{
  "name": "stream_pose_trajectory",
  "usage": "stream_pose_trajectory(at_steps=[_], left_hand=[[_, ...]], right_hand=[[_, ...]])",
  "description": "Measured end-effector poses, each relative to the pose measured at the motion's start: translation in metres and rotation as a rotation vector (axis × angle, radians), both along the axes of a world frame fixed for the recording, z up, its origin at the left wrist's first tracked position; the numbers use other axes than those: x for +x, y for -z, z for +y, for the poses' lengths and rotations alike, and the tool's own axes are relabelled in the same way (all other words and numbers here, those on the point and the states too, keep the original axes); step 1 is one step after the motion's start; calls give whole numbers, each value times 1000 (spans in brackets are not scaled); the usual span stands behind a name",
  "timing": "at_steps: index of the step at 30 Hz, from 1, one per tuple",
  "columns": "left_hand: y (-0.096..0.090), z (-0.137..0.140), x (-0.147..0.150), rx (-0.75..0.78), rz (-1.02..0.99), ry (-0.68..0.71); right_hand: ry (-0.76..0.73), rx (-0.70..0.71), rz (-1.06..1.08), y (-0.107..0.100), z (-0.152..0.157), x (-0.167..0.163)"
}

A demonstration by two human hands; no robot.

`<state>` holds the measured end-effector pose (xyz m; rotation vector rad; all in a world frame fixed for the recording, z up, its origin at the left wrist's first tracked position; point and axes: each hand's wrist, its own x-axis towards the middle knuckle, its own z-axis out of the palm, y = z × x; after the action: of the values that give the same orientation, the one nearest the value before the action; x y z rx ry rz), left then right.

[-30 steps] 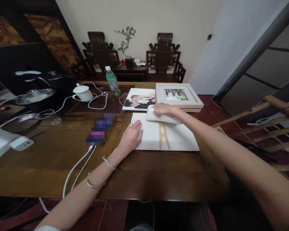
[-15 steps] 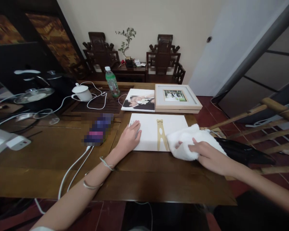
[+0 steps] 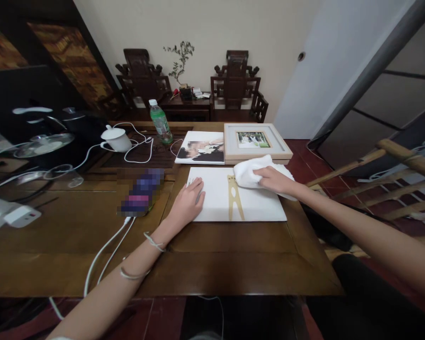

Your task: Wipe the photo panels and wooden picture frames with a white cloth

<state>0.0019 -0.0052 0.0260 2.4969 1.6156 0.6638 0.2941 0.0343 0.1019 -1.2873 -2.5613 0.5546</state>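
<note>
A white rectangular panel (image 3: 212, 203) lies flat on the wooden table, with a tan cat-shaped piece (image 3: 233, 203) at its middle. My left hand (image 3: 188, 202) rests on the panel's left side, fingers stretched out and flat. A bunched white towel (image 3: 250, 171) is in my right hand (image 3: 274, 180), whose fingers are closed on it. The towel touches the panel's far right part and covers that corner. Its loose end hangs past the panel's right edge.
Beyond the panel lie a photo panel (image 3: 198, 152) and a light-framed picture (image 3: 283, 147). A green-labelled bottle (image 3: 161, 125), a white lidded cup (image 3: 116, 140) and a pixelated dark object (image 3: 141, 191) stand or lie leftward. White cables (image 3: 106, 250) cross the table's left side.
My right hand has moved the towel from the panel's near right corner to its far right part, uncovering the near corner. My left hand stays in place on the panel.
</note>
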Motion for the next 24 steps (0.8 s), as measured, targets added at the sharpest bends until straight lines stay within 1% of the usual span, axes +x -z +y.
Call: stream_pose_trajectory(at_steps=[2, 4, 6, 8, 11, 14, 16, 17, 20, 24], left_hand=[[-1, 0, 0, -3, 0, 3], [-1, 0, 0, 0, 1, 0], [-1, -1, -1, 2, 0, 1], [-2, -1, -1, 3, -4, 5], [-2, -1, 0, 9, -10, 9], [-2, -1, 0, 13, -5, 5], [-2, -1, 0, 14, 1, 5], [-1, -1, 0, 15, 4, 4], [0, -1, 0, 12, 8, -1], [1, -1, 0, 8, 7, 4]], right_hand=[[25, 45, -2, 5, 7, -5], [32, 80, -14, 11, 5, -6], [10, 93, -35, 16, -8, -5], [-21, 79, -51, 17, -29, -2], [-50, -7, -57, 10, -71, 1], [-49, -132, -77, -4, -112, 2], [-39, -205, -91, -14, -128, 2], [-33, -234, -95, -19, -131, 3], [-35, -302, -84, -26, -122, 6], [-42, -297, -22, -24, -78, 12]])
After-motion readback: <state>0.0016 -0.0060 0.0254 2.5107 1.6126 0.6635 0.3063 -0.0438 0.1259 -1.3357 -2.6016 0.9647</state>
